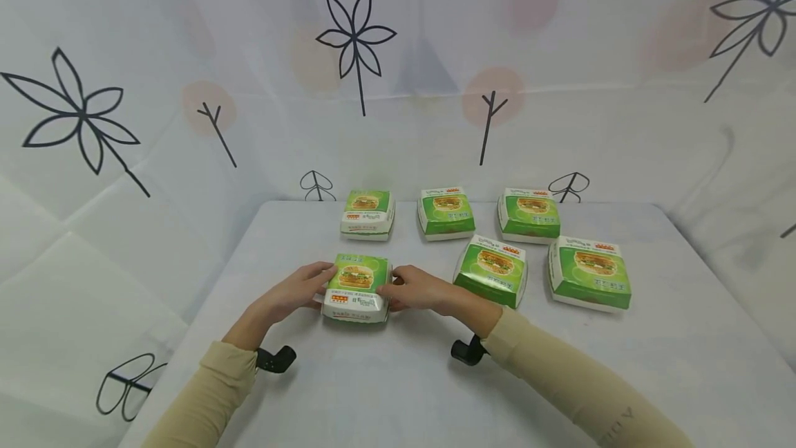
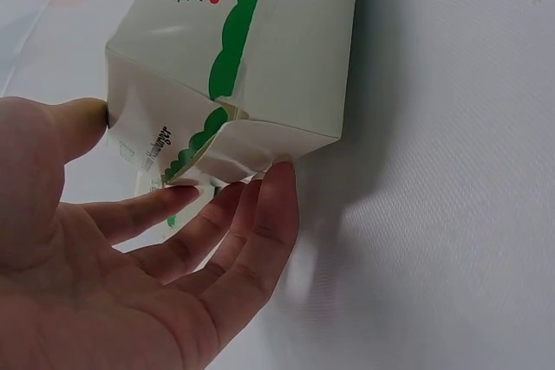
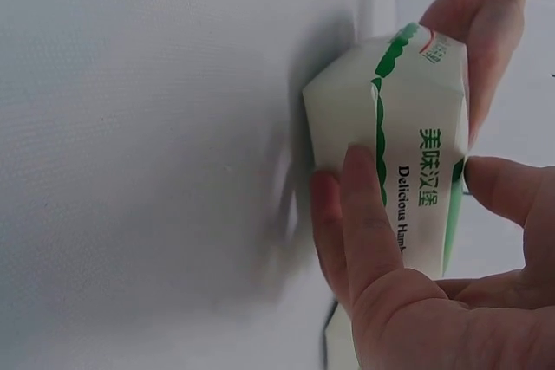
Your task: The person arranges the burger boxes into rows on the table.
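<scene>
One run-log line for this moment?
left hand: holds burger box, left side | right hand: holds same box, right side | five other boxes: on table

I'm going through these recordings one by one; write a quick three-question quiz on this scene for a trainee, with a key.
1. How many burger boxes show in the head view?
2. True or false: the left hand and the right hand hold the same box.
3. Besides the held box, which has the white end of its lid toward the person?
A) the back row's leftmost box
B) the back row's middle box
C) the box farthest right

Key:
1. Six.
2. True; one hand is at each side of it.
3. A.
</scene>
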The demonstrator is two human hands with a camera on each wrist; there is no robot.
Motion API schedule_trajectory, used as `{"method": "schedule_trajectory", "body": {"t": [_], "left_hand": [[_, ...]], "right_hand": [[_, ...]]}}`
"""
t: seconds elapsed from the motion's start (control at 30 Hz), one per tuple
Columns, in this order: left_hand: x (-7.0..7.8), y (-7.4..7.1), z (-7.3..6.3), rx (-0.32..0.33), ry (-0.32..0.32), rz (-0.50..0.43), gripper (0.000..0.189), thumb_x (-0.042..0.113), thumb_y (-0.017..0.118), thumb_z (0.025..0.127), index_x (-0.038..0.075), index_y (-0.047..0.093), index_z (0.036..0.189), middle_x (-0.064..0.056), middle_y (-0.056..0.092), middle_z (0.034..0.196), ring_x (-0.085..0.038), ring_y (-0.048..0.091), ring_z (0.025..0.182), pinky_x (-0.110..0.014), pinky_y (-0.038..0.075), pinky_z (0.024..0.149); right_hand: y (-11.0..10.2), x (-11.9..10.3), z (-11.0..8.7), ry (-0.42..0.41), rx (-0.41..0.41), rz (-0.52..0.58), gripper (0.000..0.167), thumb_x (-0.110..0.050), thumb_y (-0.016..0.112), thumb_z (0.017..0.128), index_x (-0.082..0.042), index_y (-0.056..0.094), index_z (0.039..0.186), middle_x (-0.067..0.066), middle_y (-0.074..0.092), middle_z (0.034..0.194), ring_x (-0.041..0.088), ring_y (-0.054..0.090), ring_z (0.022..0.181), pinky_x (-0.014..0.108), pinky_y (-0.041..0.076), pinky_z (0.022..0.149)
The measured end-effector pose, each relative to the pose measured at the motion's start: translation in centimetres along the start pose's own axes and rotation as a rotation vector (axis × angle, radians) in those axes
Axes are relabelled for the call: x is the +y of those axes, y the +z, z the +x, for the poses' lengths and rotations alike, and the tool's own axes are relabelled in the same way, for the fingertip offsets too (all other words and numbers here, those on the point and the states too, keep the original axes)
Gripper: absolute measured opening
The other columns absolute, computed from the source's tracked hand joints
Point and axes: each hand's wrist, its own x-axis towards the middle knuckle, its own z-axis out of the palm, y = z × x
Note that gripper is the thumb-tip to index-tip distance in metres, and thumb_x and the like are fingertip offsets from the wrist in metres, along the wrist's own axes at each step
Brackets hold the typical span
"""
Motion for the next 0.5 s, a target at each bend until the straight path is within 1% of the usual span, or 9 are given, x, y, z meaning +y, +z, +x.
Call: {"method": "schedule_trajectory", "body": {"t": [0.3,0.5], "left_hand": [[-0.35,-0.18,0.21,0.001,-0.009,0.001,0.064,0.045,0.045,0.109,0.001,0.038,0.154,-0.019,0.055,0.141,-0.028,0.062,0.117,-0.045,0.057,0.093],[-0.59,-0.29,0.36,0.006,-0.011,-0.004,0.064,0.046,0.045,0.109,0.001,0.039,0.153,-0.018,0.057,0.138,-0.028,0.061,0.116,-0.045,0.056,0.094]], "right_hand": [[0.09,-0.09,0.24,0.008,-0.007,-0.013,0.049,-0.029,0.060,0.105,0.006,0.051,0.137,0.012,0.066,0.120,0.021,0.070,0.103,0.040,0.057,0.094],[0.19,-0.18,0.32,0.007,-0.002,-0.023,0.049,-0.030,0.060,0.104,0.006,0.051,0.137,0.012,0.066,0.119,0.021,0.068,0.102,0.041,0.057,0.093]]}}
